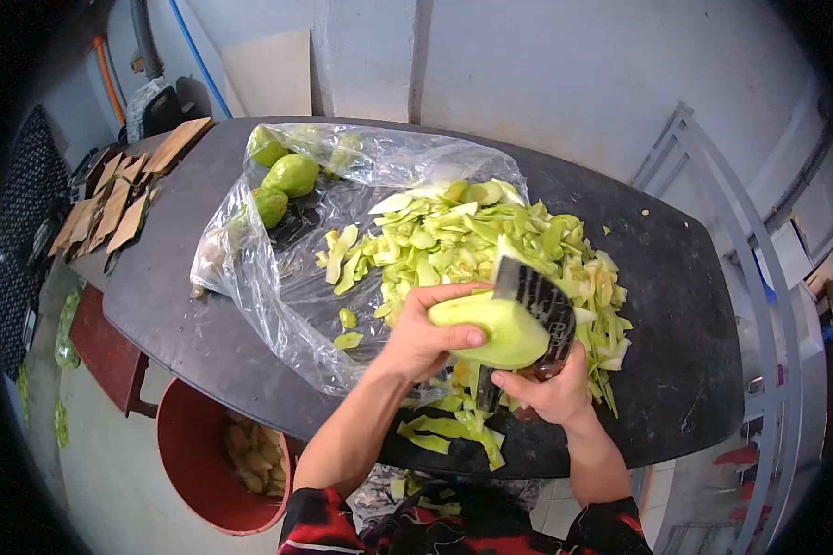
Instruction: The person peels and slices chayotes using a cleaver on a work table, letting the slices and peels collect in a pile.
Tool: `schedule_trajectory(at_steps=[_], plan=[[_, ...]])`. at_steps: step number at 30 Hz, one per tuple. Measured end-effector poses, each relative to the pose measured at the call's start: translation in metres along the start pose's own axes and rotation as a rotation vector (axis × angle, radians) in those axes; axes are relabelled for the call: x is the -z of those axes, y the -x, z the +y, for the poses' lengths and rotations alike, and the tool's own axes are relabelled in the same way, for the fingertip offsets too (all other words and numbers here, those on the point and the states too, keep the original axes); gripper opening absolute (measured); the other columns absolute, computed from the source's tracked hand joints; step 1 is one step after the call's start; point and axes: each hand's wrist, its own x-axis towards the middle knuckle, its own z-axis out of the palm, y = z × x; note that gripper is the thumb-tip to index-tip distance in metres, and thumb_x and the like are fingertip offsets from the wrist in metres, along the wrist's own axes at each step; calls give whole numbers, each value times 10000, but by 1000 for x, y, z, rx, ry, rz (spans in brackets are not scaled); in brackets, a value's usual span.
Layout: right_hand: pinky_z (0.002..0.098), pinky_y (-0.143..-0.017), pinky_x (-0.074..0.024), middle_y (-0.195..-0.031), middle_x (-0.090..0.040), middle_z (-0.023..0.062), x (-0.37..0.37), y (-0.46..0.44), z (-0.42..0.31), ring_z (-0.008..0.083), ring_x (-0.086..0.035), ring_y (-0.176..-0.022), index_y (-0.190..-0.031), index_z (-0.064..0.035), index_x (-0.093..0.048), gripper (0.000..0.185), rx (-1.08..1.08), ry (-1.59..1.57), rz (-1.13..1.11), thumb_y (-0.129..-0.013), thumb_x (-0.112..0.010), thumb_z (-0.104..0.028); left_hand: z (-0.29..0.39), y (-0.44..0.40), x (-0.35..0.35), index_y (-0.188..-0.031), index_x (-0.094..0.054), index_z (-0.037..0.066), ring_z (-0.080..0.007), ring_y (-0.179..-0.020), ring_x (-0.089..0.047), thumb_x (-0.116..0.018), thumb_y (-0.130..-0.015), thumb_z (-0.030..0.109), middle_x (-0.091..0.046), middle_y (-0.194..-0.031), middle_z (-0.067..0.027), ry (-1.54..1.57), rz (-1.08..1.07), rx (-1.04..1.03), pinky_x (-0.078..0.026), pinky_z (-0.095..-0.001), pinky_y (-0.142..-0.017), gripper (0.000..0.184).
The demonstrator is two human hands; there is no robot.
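Observation:
My left hand (pixel 426 338) is wrapped round a large, pale green peeled fruit (pixel 504 333), possibly a green mango or papaya. My right hand (pixel 551 388) grips a broad-bladed knife (pixel 537 305) with dark sides and pale printed lettering. Its blade stands upright against the fruit's right end, and a pale slice shows by its upper edge. Most of the handle is hidden by my fingers. Behind and below the hands spreads a big heap of green peelings and slices (pixel 453 227). Several whole green fruits (pixel 292 176) lie in a clear plastic bag (pixel 259 305) at the back left.
The dark table (pixel 666 305) carries the bag and the heap. Long peel strips (pixel 449 430) lie at its near edge. On the floor to the left stands a red bucket (pixel 180 462) with pale yellowish pieces inside. Cardboard pieces (pixel 111 203) are at far left; a metal frame (pixel 759 240) is at right.

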Motion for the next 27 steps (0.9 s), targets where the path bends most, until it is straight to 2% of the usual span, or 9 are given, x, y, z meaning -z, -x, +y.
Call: schedule_trajectory(at_steps=[2, 4, 6, 10, 12, 15, 19, 22, 27], plan=[[287, -710, -551, -932, -727, 84, 2, 0, -12, 135, -693, -797, -1008, 16, -669, 374, -264, -54, 59, -708, -850, -117, -10, -1, -4, -1242, -589, -79, -205, -977, -677, -836, -650, -65, -680, -1124, -159, 8, 6, -58, -556, -341, -889, 642], [306, -725, -552, -953, -729, 94, 6, -1, -9, 157, -701, -805, -1020, 17, -670, 381, -275, -28, 55, -713, -850, -121, -10, -1, -8, -1237, -592, -82, -201, -970, -680, -833, -650, -69, -685, -1114, -159, -35, -2, -61, -557, -337, -884, 635], [258, -487, -492, -812, -686, 86, 9, -5, 1, 124, -627, -566, -1066, 41, -620, 341, 142, 256, -96, -760, -773, 38, -4, 0, -5, -1229, -600, -80, -187, -945, -683, -838, -649, -63, -695, -1091, -148, -181, -18, -24, -557, -324, -874, 628], [246, -392, -420, -778, -670, 68, -2, -1, 18, 87, -556, -463, -1052, 37, -622, 323, 193, 181, 40, -763, -767, 46, -13, 0, -11, -1215, -615, -75, -165, -928, -679, -846, -650, -53, -703, -1071, -131, -150, 30, -109, -555, -306, -857, 611], [247, -406, -434, -771, -669, 62, -1, -3, -4, 89, -568, -481, -1057, 34, -622, 330, -85, 32, 17, -763, -770, 44, -13, 0, -14, -1213, -618, -74, -158, -931, -676, -851, -650, -46, -702, -1072, -128, -75, 80, -147, -552, -301, -855, 610], [243, -402, -428, -745, -661, 57, 10, -8, -23, 86, -558, -472, -1047, 33, -622, 318, -330, -4, -85, -765, -769, 46, -7, 1, -16, -1224, -607, -79, -150, -932, -671, -861, -652, -28, -702, -1068, -126, -275, 73, -54, -548, -294, -851, 628], [241, -392, -411, -717, -649, 51, 6, -1, 1, 82, -537, -453, -1037, 33, -621, 303, -174, 132, -6, -770, -763, 51, -18, -1, -17, -1229, -602, -83, -139, -932, -664, -864, -668, -2, -702, -1066, -121, -302, 112, -152, -542, -290, -858, 625], [246, -385, -399, -699, -643, 48, -1, -5, -12, 79, -524, -442, -1033, 37, -624, 290, -346, -102, 56, -776, -756, 57, -21, -1, -16, -1228, -601, -88, -137, -930, -663, -864, -676, 9, -702, -1062, -121, -298, 172, -166, -540, -289, -861, 619], [254, -378, -397, -675, -625, 41, 15, -12, -22, 87, -518, -438, -1038, 30, -603, 293, -327, -69, -155, -785, -748, 61, -10, 2, -21, -1230, -595, -95, -138, -928, -663, -867, -679, 20, -702, -1058, -124, -354, 79, -69, -539, -288, -859, 625]])
